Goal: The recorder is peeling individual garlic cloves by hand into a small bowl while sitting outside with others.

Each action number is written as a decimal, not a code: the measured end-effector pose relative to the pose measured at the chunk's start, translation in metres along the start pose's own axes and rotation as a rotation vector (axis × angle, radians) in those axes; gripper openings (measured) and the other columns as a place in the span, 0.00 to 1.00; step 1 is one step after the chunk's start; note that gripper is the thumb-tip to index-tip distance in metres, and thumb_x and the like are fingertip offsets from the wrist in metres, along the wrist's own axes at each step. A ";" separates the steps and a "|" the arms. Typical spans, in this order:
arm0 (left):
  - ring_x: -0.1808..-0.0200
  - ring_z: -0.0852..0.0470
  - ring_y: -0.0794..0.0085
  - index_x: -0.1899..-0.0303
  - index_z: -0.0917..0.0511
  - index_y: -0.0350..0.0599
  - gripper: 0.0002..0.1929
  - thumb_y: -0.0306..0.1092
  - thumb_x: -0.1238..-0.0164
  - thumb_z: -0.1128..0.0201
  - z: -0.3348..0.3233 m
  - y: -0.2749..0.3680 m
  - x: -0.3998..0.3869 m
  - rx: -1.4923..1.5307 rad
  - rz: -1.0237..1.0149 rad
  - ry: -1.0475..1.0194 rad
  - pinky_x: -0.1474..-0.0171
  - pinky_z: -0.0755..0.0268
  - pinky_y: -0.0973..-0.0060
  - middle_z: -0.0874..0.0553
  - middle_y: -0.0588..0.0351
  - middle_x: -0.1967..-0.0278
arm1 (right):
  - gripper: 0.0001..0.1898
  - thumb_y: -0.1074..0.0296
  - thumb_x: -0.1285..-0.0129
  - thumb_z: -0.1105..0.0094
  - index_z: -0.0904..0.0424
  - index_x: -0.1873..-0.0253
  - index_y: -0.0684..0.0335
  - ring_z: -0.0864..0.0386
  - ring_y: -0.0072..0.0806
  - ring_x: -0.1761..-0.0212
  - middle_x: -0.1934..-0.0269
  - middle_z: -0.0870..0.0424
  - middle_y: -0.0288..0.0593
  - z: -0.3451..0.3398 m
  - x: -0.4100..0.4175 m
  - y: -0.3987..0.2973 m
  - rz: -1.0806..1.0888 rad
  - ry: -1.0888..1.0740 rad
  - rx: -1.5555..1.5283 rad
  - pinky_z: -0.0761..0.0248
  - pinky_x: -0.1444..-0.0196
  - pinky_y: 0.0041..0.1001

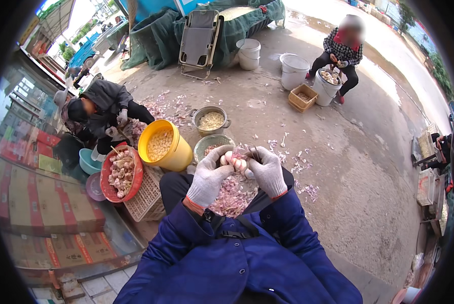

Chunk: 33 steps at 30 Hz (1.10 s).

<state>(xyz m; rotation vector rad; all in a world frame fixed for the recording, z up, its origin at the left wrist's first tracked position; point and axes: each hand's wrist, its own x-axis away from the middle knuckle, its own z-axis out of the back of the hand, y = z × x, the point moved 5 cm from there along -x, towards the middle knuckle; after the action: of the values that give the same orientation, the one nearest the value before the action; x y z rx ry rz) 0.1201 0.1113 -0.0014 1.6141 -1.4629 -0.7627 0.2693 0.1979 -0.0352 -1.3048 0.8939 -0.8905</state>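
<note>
My left hand (210,175), in a pale knit work glove, grips a partly opened garlic bulb (237,162) whose pink-white cloves spread apart. Gloved the same way, my right hand (268,170) meets the bulb from the other side. A thin dark tool (256,152), perhaps a small blade, shows at its fingers; the rest is hidden in the hand. Beneath both hands, a heap of pink garlic skins (232,197) lies between my knees. Just beyond, a pale green basin (214,142) contains reddish cloves and is partly covered by my left hand.
Left of me are a yellow bucket of peeled cloves (181,152) and a red basket of garlic bulbs (136,173) on a white plastic crate (145,197). A metal pot (199,113) stands ahead. Co-workers sit at left (105,102) and far right (342,49), near white buckets (323,93).
</note>
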 end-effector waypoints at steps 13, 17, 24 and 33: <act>0.46 0.15 0.68 0.29 0.32 0.33 0.26 0.18 0.28 0.39 -0.003 0.007 -0.001 -0.414 0.038 0.021 0.40 0.19 0.69 0.18 0.53 0.48 | 0.12 0.68 0.30 0.33 0.16 0.49 0.72 0.23 0.16 0.70 0.65 0.13 0.34 -0.005 0.007 0.009 -0.111 -0.125 -0.302 0.28 0.68 0.21; 0.47 0.16 0.69 0.29 0.31 0.34 0.26 0.22 0.26 0.37 0.007 -0.006 -0.001 -0.270 0.067 0.031 0.39 0.19 0.66 0.18 0.54 0.48 | 0.12 0.72 0.29 0.32 0.17 0.45 0.70 0.19 0.14 0.64 0.62 0.12 0.36 -0.010 0.015 0.007 -0.200 -0.112 -0.373 0.26 0.63 0.17; 0.55 0.16 0.73 0.39 0.23 0.44 0.14 0.38 0.17 0.39 0.021 -0.031 0.004 0.101 0.217 0.081 0.48 0.14 0.58 0.17 0.60 0.57 | 0.20 0.66 0.36 0.23 0.17 0.45 0.71 0.20 0.16 0.58 0.60 0.14 0.34 -0.011 0.020 0.015 -0.123 -0.133 -0.147 0.23 0.53 0.22; 0.64 0.20 0.84 0.44 0.18 0.40 0.15 0.38 0.10 0.50 0.022 -0.052 0.009 -0.266 0.097 0.220 0.61 0.24 0.82 0.16 0.63 0.63 | 0.26 0.57 0.30 0.33 0.23 0.37 0.72 0.12 0.37 0.46 0.50 0.11 0.55 -0.033 0.025 0.000 -0.047 -0.042 0.044 0.22 0.42 0.34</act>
<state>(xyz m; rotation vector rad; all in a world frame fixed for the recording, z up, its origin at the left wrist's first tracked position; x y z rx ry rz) 0.1284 0.0992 -0.0569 1.3678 -1.2181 -0.6704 0.2490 0.1614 -0.0382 -1.3061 0.8099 -0.9111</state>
